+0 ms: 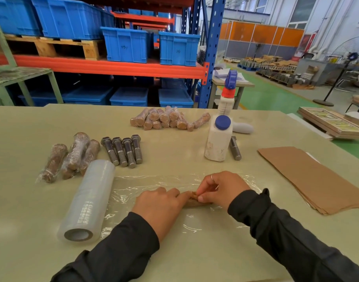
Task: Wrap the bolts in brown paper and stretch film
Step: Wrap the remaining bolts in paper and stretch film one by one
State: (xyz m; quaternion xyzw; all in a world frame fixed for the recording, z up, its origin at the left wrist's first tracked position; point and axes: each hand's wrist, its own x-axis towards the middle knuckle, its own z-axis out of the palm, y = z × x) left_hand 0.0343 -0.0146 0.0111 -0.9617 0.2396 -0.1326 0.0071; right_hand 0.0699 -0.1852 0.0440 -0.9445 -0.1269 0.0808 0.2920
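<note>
Two hands meet over one paper-wrapped bolt (197, 202) lying on a sheet of stretch film (154, 180) spread flat on the table (194, 251), seen from the head camera. The left hand (160, 208) lies over the bolt's near end, fingers curled onto it, apparently to keep it from rolling. The right hand (219, 190) pinches the brown paper at the other end, seemingly tucking it shut before the film goes round.

Just left of the left hand sits the film roll (87, 202), its sheet running under both hands, ready to be rolled up with the bolt. Beyond that hand lie four bare bolts (123, 151) in a row and three finished bundles (72, 157); a larger heap of wrapped bolts (168, 119) rests farther back. Brown paper sheets (317, 180) are stacked right of the right hand, within easy reach. A white bottle (218, 139) stands beyond the right hand, one more bare bolt (235, 148) beside it.
</note>
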